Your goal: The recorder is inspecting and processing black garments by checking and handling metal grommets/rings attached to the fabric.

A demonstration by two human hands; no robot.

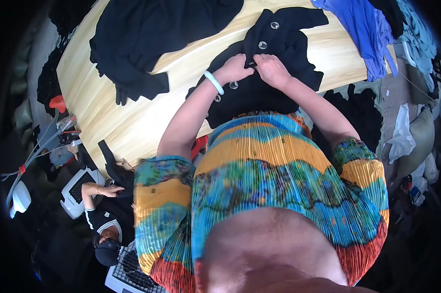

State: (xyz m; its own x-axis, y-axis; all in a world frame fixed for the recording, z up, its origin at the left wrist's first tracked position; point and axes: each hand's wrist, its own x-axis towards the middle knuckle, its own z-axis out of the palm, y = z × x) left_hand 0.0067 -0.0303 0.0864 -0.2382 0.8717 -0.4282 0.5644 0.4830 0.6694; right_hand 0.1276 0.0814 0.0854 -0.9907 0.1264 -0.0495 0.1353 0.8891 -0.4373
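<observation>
A black garment with large round buttons [291, 51] lies on the wooden table in front of me, its lower part against my body. My left hand [236, 69], with a pale bangle on the wrist, pinches the garment's button edge from the left. Close beside it, my right hand [273, 71] grips the same edge with bent fingers. Between the two hands a button [252, 64] is partly covered by the fingers. Other buttons run in a line above and below, such as the round button [262, 45] just beyond my right hand.
More black clothing [152, 39] spreads over the far left of the wooden table [98, 117]. Blue-purple garments [359, 29] hang over its right edge. Another person [105, 215] sits at lower left, holding dark cloth. A white plastic bag [402, 133] is on the right.
</observation>
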